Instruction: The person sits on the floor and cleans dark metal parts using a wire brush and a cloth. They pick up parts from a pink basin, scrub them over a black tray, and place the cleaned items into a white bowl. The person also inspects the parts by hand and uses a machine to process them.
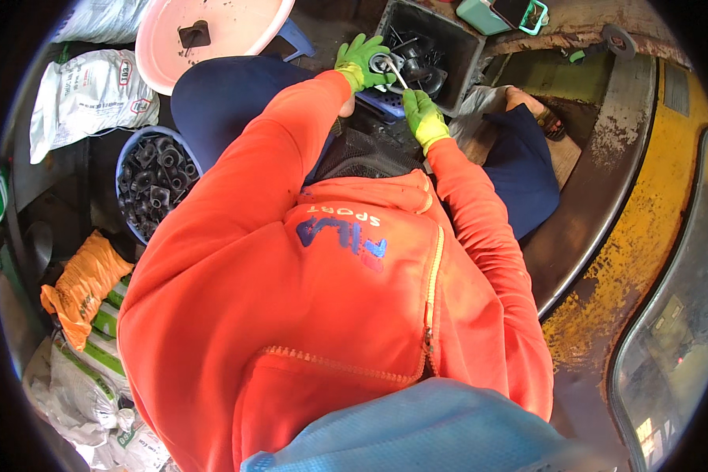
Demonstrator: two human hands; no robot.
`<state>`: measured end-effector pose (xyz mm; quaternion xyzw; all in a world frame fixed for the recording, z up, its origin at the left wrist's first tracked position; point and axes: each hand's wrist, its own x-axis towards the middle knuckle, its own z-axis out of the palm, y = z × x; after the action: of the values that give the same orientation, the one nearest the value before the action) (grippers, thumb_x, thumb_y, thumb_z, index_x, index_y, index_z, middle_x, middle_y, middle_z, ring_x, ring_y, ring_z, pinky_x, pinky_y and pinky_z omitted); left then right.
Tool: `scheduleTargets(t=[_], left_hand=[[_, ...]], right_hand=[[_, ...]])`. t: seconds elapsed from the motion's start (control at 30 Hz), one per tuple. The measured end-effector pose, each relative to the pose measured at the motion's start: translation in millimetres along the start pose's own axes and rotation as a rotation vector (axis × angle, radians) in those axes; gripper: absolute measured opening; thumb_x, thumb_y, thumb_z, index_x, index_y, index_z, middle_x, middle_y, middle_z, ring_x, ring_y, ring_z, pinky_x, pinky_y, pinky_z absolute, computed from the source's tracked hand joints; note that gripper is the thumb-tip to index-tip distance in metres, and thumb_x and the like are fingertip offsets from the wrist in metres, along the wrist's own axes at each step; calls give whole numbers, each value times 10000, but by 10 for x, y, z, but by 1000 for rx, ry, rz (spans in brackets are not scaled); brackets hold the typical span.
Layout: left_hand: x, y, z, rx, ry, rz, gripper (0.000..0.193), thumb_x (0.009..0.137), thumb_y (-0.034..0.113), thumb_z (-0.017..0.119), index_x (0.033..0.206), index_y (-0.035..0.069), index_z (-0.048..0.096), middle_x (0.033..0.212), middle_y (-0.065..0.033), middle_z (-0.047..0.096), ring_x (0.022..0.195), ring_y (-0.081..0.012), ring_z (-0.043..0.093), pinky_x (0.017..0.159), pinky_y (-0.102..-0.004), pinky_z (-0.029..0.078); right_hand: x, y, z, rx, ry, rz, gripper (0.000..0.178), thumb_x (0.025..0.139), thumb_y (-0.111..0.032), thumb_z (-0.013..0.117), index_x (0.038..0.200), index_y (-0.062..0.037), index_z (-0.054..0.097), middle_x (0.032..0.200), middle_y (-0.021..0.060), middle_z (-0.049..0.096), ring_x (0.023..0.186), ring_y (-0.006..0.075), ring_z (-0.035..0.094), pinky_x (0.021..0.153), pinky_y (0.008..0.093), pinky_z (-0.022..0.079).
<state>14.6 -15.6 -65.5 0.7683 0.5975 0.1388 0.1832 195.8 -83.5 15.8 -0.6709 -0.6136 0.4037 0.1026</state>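
Note:
Both my hands wear yellow-green gloves and work at the near left side of a dark crate (468,75). My left hand (362,64) is closed on a small round dark part with a pale ring (381,63). A thin, pale, rod-like tool (397,73) runs from that part to my right hand (425,118), whose fingers are closed round its near end. Its tip meets the part; whether it goes inside cannot be made out. Several black moulded parts (429,57) lie in the crate beyond my hands.
Left of my knee, a round tub (123,197) holds many black moulded parts. A pink basin (165,75) has one dark piece in it. White sacks (94,98) and an orange bag (85,287) lie at left. A worn yellow machine (613,291) curves along the right.

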Motion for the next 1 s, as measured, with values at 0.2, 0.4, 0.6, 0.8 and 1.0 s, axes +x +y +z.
scheduleTargets(t=[0.2, 0.4, 0.6, 0.8, 1.0], left_hand=[[86, -111, 178, -248, 70, 43, 647, 609, 453, 757, 1170, 191, 573, 1342, -61, 488, 1200, -334, 446, 957, -455, 372], [76, -164, 213, -420, 10, -11, 641, 588, 378, 795, 1155, 164, 585, 1278, -105, 534, 1210, -340, 460, 986, -433, 394], [74, -204, 350, -346, 216, 128, 632, 589, 421, 795, 1131, 162, 599, 1231, -74, 565, 1160, -300, 506, 970, -416, 401], [108, -161, 294, -277, -12, 13, 581, 612, 464, 770, 1093, 182, 609, 1237, -24, 557, 1168, -258, 497, 940, -430, 401], [50, -57, 93, -415, 52, 27, 621, 554, 270, 831, 1118, 129, 614, 1238, -112, 570, 1139, -311, 538, 981, -377, 432]], right_hand=[[-121, -96, -47, 62, 310, -445, 393, 965, -366, 388, 1034, -25, 569, 962, 239, 617, 925, 445, 571, 789, 472, 451], [41, 73, 121, 141, 109, -181, 335, 965, -326, 409, 922, -25, 549, 919, 233, 610, 884, 431, 575, 729, 469, 448], [81, 174, 226, -195, 24, -63, 304, 951, -305, 466, 1055, -37, 562, 866, 212, 615, 815, 429, 570, 745, 427, 472], [-17, 133, 167, 260, 318, -576, 266, 955, -293, 451, 977, -45, 547, 848, 224, 601, 806, 433, 577, 682, 466, 450], [44, 168, 206, -12, 182, -307, 341, 961, -363, 409, 950, -43, 524, 892, 243, 609, 841, 454, 575, 719, 514, 437]])
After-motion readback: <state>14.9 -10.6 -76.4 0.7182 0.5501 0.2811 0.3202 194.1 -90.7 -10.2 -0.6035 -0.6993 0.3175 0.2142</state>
